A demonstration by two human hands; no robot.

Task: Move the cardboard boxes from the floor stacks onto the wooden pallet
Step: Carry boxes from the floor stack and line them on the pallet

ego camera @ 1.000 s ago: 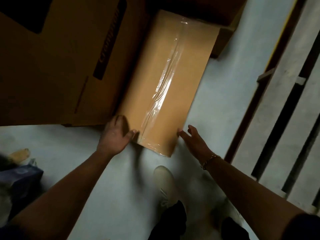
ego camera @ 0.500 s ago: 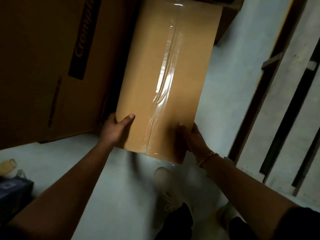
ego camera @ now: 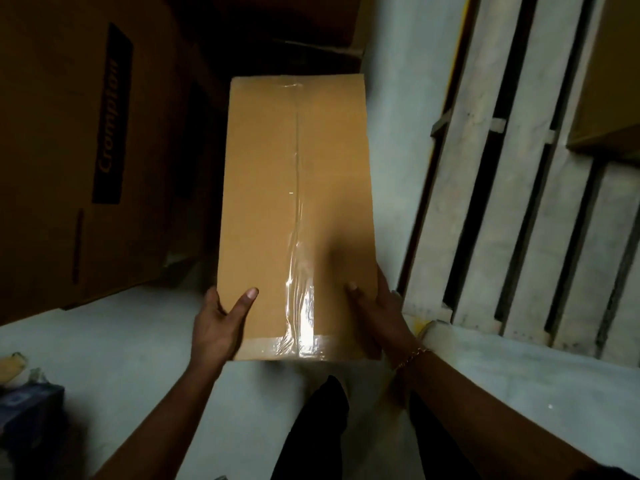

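Both hands clamp long tan taped cardboard box (ego camera: 277, 202) at near end: left hand (ego camera: 216, 325) w/ thumb on top, right hand (ego camera: 379, 318) likewise. Pale slatted wooden pallet (ego camera: 491, 202) just right.

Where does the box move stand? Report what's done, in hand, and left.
Done: one brown box seems to sit on the wooden pallet, top right.
In hand: the taped box, gripped at its near end by the left hand and right hand, not yet over the pallet.
Left: set it down, then move at least the large Crompton box on the floor.
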